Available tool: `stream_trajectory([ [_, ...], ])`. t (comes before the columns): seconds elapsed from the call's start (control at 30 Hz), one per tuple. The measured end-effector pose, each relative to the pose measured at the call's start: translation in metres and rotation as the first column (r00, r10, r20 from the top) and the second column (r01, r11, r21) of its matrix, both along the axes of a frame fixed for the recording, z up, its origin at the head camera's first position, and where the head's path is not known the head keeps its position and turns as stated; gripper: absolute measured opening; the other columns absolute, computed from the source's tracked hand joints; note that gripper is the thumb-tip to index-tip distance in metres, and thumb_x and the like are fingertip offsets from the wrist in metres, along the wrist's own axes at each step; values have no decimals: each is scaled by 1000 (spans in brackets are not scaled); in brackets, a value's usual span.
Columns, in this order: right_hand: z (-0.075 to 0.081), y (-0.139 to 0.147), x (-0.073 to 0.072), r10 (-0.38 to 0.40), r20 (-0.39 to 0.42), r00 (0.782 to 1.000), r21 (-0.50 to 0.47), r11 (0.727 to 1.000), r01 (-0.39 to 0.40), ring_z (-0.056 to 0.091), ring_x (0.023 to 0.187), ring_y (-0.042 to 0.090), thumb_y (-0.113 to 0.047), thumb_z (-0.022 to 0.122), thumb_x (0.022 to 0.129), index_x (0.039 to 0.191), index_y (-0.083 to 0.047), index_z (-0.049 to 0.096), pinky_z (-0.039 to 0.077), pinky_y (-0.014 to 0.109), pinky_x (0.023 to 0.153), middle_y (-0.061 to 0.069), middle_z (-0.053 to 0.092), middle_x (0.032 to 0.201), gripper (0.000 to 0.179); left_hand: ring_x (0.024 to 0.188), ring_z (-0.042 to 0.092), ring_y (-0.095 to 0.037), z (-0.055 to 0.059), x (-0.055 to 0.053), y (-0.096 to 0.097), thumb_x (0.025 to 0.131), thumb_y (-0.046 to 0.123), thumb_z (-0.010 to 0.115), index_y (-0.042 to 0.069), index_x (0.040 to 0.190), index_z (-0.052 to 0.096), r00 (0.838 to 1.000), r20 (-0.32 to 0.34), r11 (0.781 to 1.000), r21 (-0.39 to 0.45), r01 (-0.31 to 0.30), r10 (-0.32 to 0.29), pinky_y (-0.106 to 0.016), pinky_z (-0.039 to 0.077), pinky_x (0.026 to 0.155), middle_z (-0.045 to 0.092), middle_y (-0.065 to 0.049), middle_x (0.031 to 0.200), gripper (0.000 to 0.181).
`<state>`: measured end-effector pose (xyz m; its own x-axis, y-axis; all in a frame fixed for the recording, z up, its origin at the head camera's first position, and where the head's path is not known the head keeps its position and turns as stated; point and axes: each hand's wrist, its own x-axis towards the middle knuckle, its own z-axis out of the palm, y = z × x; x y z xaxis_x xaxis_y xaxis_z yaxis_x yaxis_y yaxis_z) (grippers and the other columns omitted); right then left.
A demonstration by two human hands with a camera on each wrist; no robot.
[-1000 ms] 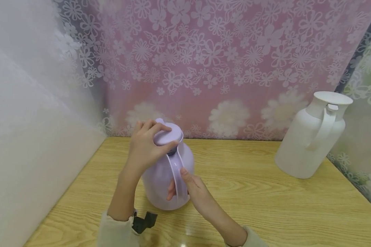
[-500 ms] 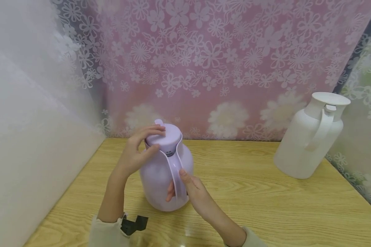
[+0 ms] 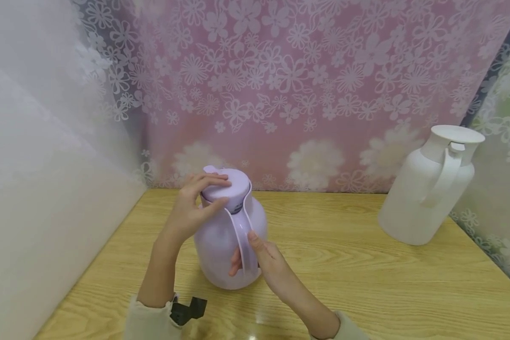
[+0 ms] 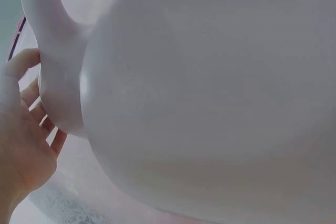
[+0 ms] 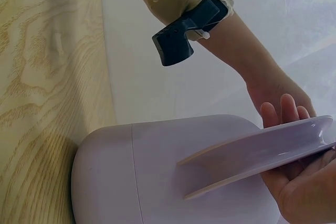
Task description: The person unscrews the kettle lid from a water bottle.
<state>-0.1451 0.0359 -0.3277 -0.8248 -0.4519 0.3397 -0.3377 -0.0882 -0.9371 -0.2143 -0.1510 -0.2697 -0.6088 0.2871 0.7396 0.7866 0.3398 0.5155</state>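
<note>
A lilac vacuum jug [image 3: 216, 259] stands upright on the wooden table. My left hand [image 3: 186, 208] holds its round lilac lid [image 3: 237, 182], with the thumb on the near side and the fingers over the top. A small tab [image 3: 210, 168] sticks out at the lid's far left. My right hand [image 3: 272, 264] grips the jug's handle [image 3: 243, 231]; its thumb lies along the handle and the fingertips show through the loop. In the left wrist view the jug's pale body [image 4: 210, 93] fills most of the picture, and in the right wrist view the handle [image 5: 252, 156] runs sideways.
At the right of the table [image 3: 331, 274] stands a white jug [image 3: 420, 198] with its handle towards me. A pink flowered curtain [image 3: 289, 94] hangs behind, and a pale wall [image 3: 59, 165] rises on the left. A black camera mount [image 3: 189, 310] sits on my left wrist.
My left hand has drawn back leftward across the lid, then shifted slightly right. The lid's tab has turned to the left. The right hand keeps its grip on the handle.
</note>
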Motion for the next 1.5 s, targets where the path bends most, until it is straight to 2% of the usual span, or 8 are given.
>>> stream_trajectory([
  [0.13,0,0,0,-2,8,1000,9,1000,2,62,72,24,-33,19,103,83,8,59,48,32,73,16,63,71,61,92,44,-16,4,2,8,73,21,78,14,96,69,984,-107,987,-59,-149,142,-36,35,82,61,5,97,26],
  [0.23,1,1,1,1,13,1000,11,1000,-1,62,73,24,-33,19,103,83,8,59,47,33,74,16,63,71,60,85,42,-16,9,4,13,70,27,80,15,93,69,964,-140,965,-101,-242,227,-35,34,78,59,6,89,29],
  [0.5,2,0,0,8,11,1000,3,1000,-8,62,73,25,-33,19,103,83,8,58,48,33,74,15,63,71,60,74,38,-18,16,3,21,64,36,83,14,88,68,925,-209,920,-171,-353,316,-33,33,69,57,3,85,35],
  [0.6,2,0,0,5,8,1000,4,1000,-5,62,73,26,-33,19,103,83,8,59,48,33,74,13,63,71,60,75,38,-18,17,2,20,65,36,82,14,87,68,930,-210,923,-180,-341,302,-33,33,69,56,3,85,35],
  [0.8,0,0,0,4,-8,1000,3,1000,-4,62,72,25,-32,19,103,82,8,59,48,34,73,14,64,70,60,95,45,-16,14,-3,5,71,31,78,15,94,69,965,-162,962,-147,-231,207,-37,37,80,60,6,98,29],
  [1.07,0,-1,1,8,-14,1000,1,1000,-8,62,72,25,-31,19,103,82,8,59,48,33,73,16,63,70,60,114,45,-18,3,-6,-18,77,20,72,14,108,66,990,-116,986,-131,-101,86,-45,29,95,58,3,119,32],
  [1.17,0,-1,1,6,-14,1000,1,1000,-6,62,71,24,-31,19,103,82,8,59,48,33,73,16,63,70,60,117,44,-18,2,-5,-19,78,22,72,15,109,66,991,-99,986,-132,-101,88,-46,26,98,59,4,118,32],
  [1.5,0,0,0,0,-16,1000,8,1000,0,62,71,22,-32,18,103,82,8,59,48,32,74,16,63,70,61,105,44,-18,4,-2,-7,69,30,80,15,100,68,971,-127,969,-114,-219,205,-39,36,86,60,1,109,36],
])
